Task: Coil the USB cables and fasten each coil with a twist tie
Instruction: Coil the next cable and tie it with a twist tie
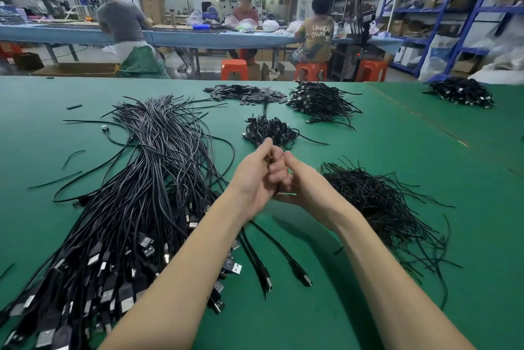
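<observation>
we work at a green table (pixel 397 151). our left hand (pixel 256 176) and right hand (pixel 304 185) meet above the middle of the table, fingers curled and pressed against each other. between them we pinch a black cable (pixel 279 239); the part inside the grip is mostly hidden, so we cannot tell how far it is coiled. two strands of this cable hang from the hands toward the near edge, each ending in a black plug (pixel 303 276) lying on the table surface.

along the left side of the table lies a large bundle of uncoiled usb cables (pixel 136 193), with the metal connectors fanned out toward the near left corner. just right of our right wrist sits a loose heap of black twist ties (pixel 382 202). just beyond the hands, a small pile of tied coils (pixel 269 129) rests on the table. a larger pile of coils (pixel 320 101) lies near the far edge, with flat dark pieces (pixel 246 93) beside it. another pile (pixel 462 91) sits at the far right.
</observation>
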Demonstrator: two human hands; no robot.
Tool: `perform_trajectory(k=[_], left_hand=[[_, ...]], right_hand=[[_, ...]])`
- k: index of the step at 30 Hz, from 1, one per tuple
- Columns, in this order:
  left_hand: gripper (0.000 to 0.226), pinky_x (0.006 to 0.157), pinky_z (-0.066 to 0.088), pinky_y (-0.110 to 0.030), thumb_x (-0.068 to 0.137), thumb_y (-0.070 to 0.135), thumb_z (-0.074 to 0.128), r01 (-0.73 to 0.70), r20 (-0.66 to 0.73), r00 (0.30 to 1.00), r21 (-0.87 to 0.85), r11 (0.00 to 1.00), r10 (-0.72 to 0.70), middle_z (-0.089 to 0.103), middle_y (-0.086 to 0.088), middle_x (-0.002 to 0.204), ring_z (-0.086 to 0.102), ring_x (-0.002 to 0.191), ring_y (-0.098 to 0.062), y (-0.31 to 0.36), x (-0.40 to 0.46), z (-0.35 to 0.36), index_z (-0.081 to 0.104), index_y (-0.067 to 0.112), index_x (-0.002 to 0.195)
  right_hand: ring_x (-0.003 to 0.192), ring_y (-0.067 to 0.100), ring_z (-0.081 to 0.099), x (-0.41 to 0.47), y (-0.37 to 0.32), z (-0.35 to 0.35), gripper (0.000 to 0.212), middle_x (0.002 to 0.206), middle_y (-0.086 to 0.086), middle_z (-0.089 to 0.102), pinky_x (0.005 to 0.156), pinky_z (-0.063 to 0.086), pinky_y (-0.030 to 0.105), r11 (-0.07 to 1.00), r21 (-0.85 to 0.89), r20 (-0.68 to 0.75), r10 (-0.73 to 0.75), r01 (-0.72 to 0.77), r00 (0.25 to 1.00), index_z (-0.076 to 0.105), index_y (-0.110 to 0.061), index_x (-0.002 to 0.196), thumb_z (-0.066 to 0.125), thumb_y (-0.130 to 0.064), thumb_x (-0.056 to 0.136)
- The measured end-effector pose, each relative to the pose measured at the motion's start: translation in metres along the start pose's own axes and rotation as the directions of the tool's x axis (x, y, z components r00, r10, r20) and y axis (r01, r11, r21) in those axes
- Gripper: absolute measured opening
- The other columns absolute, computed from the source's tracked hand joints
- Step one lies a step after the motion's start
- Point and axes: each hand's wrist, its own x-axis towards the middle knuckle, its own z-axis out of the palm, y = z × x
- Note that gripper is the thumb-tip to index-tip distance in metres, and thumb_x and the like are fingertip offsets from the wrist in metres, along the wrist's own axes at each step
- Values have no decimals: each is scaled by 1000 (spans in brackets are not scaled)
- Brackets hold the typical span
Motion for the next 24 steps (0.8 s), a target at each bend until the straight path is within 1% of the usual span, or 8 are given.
perform_trajectory(k=[2,5,9,12,16,20,22,24], left_hand=[[39,45,35,-20,109,32,31,25,-11,1000,-255,967,-29,31,6,56,30,45,-9,6,2,-2,44,16,75],[36,53,31,-21,109,28,30,-30,-106,994,-408,913,-15,31,5,61,30,50,-9,15,4,-11,43,15,78],[38,51,25,-20,108,22,30,-45,-175,983,-525,850,-57,31,7,56,27,45,-8,21,6,-21,40,15,73],[41,43,24,-19,108,20,31,6,-125,987,-581,814,-97,31,8,56,23,46,-7,22,4,-21,42,14,70],[44,40,23,-19,109,24,30,39,-87,990,-574,818,-108,29,9,56,22,44,-7,22,1,-15,44,14,69],[47,41,24,-18,109,25,30,5,-91,993,-618,786,-78,32,8,53,25,42,-7,27,1,-21,45,14,66],[48,42,28,-17,108,20,30,-3,-67,996,-682,731,-59,34,7,53,29,42,-7,31,1,-27,46,13,64],[44,43,33,-17,106,14,31,-6,-45,998,-739,674,-40,36,6,54,34,43,-7,32,-1,-32,45,12,64]], right_hand=[[70,8,64,-1,-2,1,40,71,-8,67,100,49,40,1000,-27,35,4,-3,999,66,-26,109,34,-50,108],[78,28,73,-8,-13,-1,40,79,17,73,98,54,42,996,-85,146,26,-14,989,58,-18,124,36,-47,108],[65,26,70,-21,-32,-15,36,73,10,69,60,59,32,988,-87,165,140,-127,976,48,-22,136,50,-40,105],[59,18,64,-29,-41,-25,45,76,8,68,54,56,26,987,-58,239,156,-147,958,48,-24,139,60,-34,97],[59,12,60,-33,-38,-29,51,82,10,69,56,55,23,982,-70,315,187,-174,931,53,-20,137,63,-34,89],[73,18,66,-34,-33,-25,17,83,11,72,84,55,32,969,-233,421,181,-86,889,64,-5,101,61,-21,99],[70,22,66,-34,-32,-25,11,74,13,69,99,52,43,995,-91,401,84,-51,912,62,-5,93,58,-16,94],[57,20,62,-31,-33,-29,13,68,11,65,91,59,46,998,13,345,60,-69,937,65,-4,99,58,-15,96]])
